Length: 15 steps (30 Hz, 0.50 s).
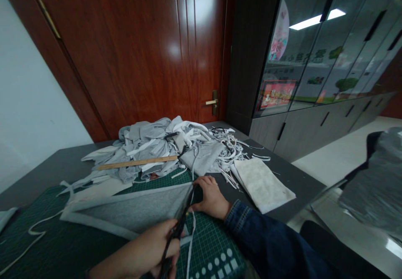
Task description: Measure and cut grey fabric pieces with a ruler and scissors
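The left hand (161, 245), nearest the viewer, is closed around the handles of black scissors (181, 225); its forearm enters from the lower left, and its lower fingers and part of the handles are cut off by the bottom edge. The blades slant up and away toward the right hand, their tips hard to make out against its shadow. Beside them a narrow pale strip (189, 249) runs down over the green cutting mat (213, 235), whose printed white shapes are cropped below.

The grey fabric piece (125, 210) lies on the mat, left of the blades and beyond the left hand, which covers part of its near edge; its pointed right end reaches the right hand's fingertips. The right hand (212, 193) comes in from the right in a denim sleeve (260, 233), back upward, fingers bent and thumb toward the blades; whether it grips the fabric or merely steadies it cannot be told.

Farther off, a wooden ruler (138, 162) rests on a heap of grey and white cloth scraps (147, 132), individual pieces indistinct; a cream cloth (264, 183) lies to the right. Behind stands a reddish-brown door (125, 53).
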Tool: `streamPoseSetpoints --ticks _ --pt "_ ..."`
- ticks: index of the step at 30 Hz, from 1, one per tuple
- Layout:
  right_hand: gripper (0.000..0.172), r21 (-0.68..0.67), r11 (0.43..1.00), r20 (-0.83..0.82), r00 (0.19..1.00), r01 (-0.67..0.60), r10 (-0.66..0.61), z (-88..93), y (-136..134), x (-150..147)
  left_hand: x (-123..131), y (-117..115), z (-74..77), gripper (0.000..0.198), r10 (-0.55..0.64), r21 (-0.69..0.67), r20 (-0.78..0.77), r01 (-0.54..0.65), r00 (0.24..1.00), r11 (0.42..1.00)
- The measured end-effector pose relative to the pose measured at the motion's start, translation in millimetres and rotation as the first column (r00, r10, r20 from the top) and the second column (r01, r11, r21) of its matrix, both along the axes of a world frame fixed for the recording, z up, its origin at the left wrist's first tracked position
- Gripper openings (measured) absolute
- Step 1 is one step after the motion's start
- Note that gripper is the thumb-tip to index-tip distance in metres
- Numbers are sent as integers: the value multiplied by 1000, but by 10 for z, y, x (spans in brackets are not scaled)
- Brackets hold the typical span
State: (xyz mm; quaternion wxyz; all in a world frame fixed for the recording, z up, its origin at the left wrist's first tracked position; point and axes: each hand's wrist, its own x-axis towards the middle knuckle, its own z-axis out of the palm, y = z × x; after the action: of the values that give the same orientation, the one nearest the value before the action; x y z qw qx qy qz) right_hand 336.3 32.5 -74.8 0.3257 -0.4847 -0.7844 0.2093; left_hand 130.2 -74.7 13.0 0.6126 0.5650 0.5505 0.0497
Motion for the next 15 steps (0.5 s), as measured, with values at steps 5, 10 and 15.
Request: streamPoseSetpoints --ticks 5,10,15 --pt "86 11 1000 -13 1000 -2 2 -3 -1 1 -12 28 -43 31 -16 15 -10 16 1000 1000" --pt "88 4 1000 0 1000 10 -10 8 -8 -5 -42 53 -146 31 13 16 33 -14 999 1000" --pt "92 -1 1000 -9 1000 21 -21 15 -19 -12 -56 58 -193 32 21 25 47 -23 999 999"
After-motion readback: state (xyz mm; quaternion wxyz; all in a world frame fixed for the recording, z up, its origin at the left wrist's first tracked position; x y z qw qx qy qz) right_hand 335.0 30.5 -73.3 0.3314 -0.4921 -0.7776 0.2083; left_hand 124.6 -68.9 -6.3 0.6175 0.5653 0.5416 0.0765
